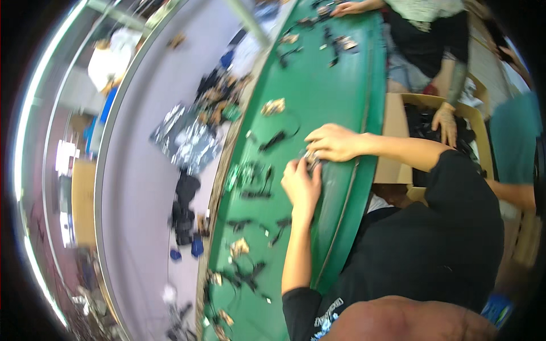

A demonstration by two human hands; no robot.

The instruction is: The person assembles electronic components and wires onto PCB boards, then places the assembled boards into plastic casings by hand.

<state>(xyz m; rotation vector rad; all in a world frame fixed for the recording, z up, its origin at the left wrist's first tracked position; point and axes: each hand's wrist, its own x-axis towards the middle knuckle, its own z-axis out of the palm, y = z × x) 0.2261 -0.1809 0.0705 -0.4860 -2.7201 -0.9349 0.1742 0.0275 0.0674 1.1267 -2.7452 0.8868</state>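
Over the green conveyor belt (341, 85), my left hand (301, 184) and my right hand (335, 143) come together. Between their fingertips is a small light-coloured, partly shiny piece (310, 159), mostly covered by the fingers, so its kind is unclear. Both hands have their fingers bent and closed around it. Just left of them lies a black part with a thin cable (274, 140). Nearer to my left wrist, a black cable piece (256, 194) rests beside a clump of clear greenish wrapping (244, 175).
Several black cable parts (247, 277) and tan pieces (239, 247) are scattered along the belt. On the pale side table (136, 170) lie a silvery plastic bag (190, 139) and dark parts. To the right, a co-worker's hand (446, 120) reaches into a cardboard box (392, 142) of black items.
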